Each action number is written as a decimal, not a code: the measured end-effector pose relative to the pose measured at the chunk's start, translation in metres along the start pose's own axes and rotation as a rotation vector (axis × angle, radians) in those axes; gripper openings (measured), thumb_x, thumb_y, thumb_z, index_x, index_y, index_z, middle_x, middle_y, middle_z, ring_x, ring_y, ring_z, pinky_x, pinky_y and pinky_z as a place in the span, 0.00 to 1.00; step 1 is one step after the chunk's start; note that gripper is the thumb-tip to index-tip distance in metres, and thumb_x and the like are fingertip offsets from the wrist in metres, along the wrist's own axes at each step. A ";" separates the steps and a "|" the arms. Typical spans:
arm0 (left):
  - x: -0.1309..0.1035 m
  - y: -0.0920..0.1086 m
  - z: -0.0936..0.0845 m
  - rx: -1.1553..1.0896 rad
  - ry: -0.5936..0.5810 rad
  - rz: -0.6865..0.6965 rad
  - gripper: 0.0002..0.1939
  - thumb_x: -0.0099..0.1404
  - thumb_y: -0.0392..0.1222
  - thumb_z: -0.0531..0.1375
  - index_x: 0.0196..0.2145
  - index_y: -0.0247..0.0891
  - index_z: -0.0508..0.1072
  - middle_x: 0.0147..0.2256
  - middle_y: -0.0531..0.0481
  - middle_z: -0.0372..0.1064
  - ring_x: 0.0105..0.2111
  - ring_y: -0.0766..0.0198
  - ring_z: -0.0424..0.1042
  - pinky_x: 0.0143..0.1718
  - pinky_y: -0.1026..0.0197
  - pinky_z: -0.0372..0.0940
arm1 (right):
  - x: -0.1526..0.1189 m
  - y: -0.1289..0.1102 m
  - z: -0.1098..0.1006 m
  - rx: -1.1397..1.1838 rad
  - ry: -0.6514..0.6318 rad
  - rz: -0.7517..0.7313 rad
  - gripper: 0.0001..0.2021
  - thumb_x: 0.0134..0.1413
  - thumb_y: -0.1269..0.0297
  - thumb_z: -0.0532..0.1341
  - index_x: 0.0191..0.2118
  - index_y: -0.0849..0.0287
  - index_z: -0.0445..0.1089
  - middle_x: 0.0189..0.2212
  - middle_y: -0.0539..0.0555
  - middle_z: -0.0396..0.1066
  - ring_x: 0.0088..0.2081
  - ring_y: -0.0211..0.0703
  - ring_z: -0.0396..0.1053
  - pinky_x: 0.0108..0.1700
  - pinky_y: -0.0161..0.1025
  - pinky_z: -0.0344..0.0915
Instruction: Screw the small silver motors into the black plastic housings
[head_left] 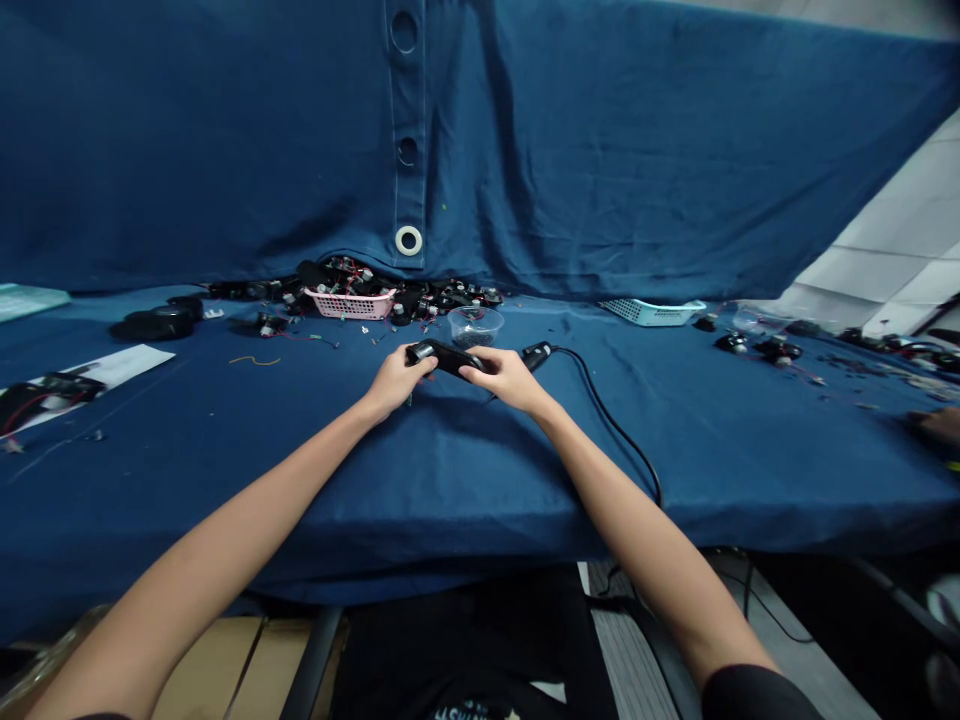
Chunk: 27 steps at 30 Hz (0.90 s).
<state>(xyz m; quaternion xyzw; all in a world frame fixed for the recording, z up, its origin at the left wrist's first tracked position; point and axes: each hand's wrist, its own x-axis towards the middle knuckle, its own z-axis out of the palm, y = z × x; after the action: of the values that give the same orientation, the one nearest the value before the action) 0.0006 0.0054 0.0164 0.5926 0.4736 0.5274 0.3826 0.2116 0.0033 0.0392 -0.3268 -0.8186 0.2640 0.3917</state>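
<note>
Both hands hold one elongated black plastic part [450, 360] just above the blue cloth. My left hand [397, 382] grips its left end, which has a rounded cylindrical piece. My right hand [504, 376] is closed around the other end, thumb on top. Its exact kind I cannot make out. Right beside my right hand lies a black corded tool [537, 354], its cable running right and over the table edge. Behind the part stands a clear round bowl [477, 325] with small dark bits in it.
A pink basket [351, 304] heaped with black parts and red wires stands at the back. Farther right is a light-blue basket [652, 313]. Black parts [157, 321] and a white sheet [135, 368] lie on the left. Another person's hand [937, 425] shows at the right edge.
</note>
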 end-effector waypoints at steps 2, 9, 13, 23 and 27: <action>0.000 0.001 -0.002 -0.003 -0.033 0.004 0.17 0.59 0.43 0.64 0.43 0.32 0.69 0.34 0.47 0.74 0.30 0.62 0.74 0.33 0.61 0.66 | 0.000 0.001 -0.002 0.023 -0.024 0.004 0.17 0.56 0.51 0.60 0.36 0.64 0.72 0.27 0.49 0.62 0.29 0.34 0.54 0.32 0.33 0.52; 0.001 -0.001 0.000 -0.020 -0.074 0.007 0.18 0.61 0.44 0.63 0.45 0.31 0.67 0.35 0.46 0.74 0.31 0.61 0.76 0.36 0.59 0.68 | 0.000 0.001 -0.009 0.061 -0.049 0.021 0.19 0.57 0.48 0.59 0.32 0.63 0.70 0.27 0.49 0.61 0.29 0.35 0.55 0.33 0.34 0.54; 0.003 -0.004 0.000 -0.030 -0.080 0.010 0.19 0.61 0.44 0.62 0.46 0.31 0.67 0.39 0.44 0.75 0.34 0.60 0.77 0.39 0.57 0.70 | 0.000 0.000 -0.008 0.037 -0.044 0.009 0.19 0.57 0.49 0.59 0.34 0.64 0.71 0.28 0.49 0.61 0.29 0.35 0.55 0.32 0.33 0.53; 0.007 -0.017 -0.006 0.006 -0.082 0.071 0.32 0.59 0.56 0.64 0.54 0.31 0.67 0.42 0.42 0.74 0.42 0.56 0.75 0.45 0.55 0.67 | -0.001 0.000 -0.001 -0.159 0.039 -0.052 0.14 0.58 0.59 0.58 0.38 0.65 0.75 0.29 0.51 0.71 0.30 0.36 0.62 0.35 0.34 0.57; 0.008 -0.014 -0.013 0.020 -0.191 0.054 0.31 0.62 0.61 0.59 0.52 0.33 0.71 0.48 0.41 0.73 0.47 0.53 0.72 0.44 0.55 0.68 | -0.001 0.004 -0.008 -0.200 0.078 -0.065 0.13 0.56 0.65 0.57 0.42 0.64 0.76 0.38 0.55 0.77 0.39 0.42 0.70 0.44 0.37 0.63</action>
<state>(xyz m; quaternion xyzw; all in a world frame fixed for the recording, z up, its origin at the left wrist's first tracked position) -0.0149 0.0166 0.0068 0.6564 0.4243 0.4737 0.4057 0.2201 0.0072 0.0406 -0.3476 -0.8352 0.1554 0.3968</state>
